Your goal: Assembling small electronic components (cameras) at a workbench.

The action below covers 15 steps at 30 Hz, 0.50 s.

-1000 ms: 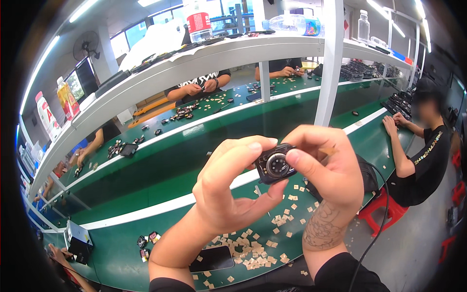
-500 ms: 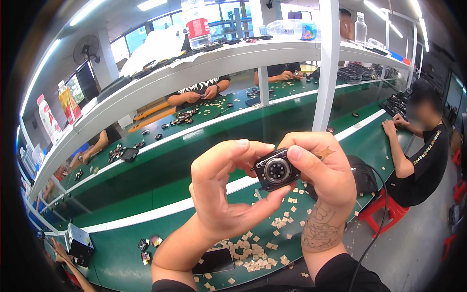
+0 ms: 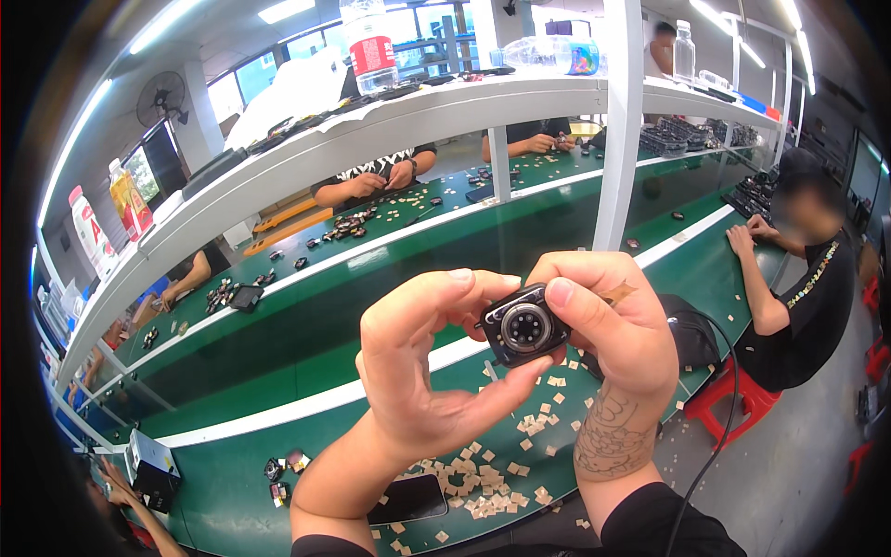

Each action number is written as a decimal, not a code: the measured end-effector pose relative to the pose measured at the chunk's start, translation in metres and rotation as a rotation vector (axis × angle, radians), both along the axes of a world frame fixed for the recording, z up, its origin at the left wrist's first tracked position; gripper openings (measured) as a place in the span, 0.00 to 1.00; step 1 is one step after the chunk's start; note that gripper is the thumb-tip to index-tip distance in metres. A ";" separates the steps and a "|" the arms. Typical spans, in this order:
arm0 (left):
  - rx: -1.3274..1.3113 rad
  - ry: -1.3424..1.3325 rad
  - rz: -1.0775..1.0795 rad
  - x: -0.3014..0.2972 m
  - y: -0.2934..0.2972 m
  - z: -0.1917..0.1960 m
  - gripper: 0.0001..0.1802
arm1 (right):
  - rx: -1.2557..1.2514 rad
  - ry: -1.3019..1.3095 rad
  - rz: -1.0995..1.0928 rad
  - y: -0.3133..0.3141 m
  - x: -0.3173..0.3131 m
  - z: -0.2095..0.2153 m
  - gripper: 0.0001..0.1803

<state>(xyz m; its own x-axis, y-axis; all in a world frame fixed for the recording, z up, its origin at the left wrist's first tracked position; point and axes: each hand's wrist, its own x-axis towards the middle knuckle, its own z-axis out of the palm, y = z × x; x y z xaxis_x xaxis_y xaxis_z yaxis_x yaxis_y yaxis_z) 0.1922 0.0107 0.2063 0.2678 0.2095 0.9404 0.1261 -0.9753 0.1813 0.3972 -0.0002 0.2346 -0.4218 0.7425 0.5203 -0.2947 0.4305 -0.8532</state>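
Up in front of me, a black square smartwatch case without a strap shows its back, with a round sensor window ringed in silver. My right hand grips its right side, the thumb pressed on the upper right corner. My left hand curves around the left side, fingertips at the upper edge and thumb along the lower corner. A small brown piece of film or tape sticks out by my right hand's fingers. Beneath my hands, many small beige squares lie scattered on the green bench.
A phone lies by my left forearm, several watch parts left of it. A black bag sits right, crossed by a cable. A grey shelf with bottles spans above; a co-worker sits right.
The watch case has shifted very slightly left within nearly the same hold. Otherwise my hands look the same.
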 end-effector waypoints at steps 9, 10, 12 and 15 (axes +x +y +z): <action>-0.080 -0.020 -0.064 -0.002 -0.002 0.000 0.51 | -0.002 -0.029 -0.017 -0.001 0.000 0.001 0.19; -0.082 -0.018 -0.061 -0.003 -0.003 0.000 0.50 | -0.002 -0.029 -0.018 -0.001 -0.001 0.000 0.19; -0.084 -0.019 -0.058 -0.006 -0.004 -0.001 0.50 | 0.001 -0.034 -0.030 -0.002 -0.004 0.000 0.19; -0.087 -0.017 -0.048 -0.007 -0.005 0.002 0.50 | -0.006 -0.041 -0.041 -0.003 -0.005 0.003 0.19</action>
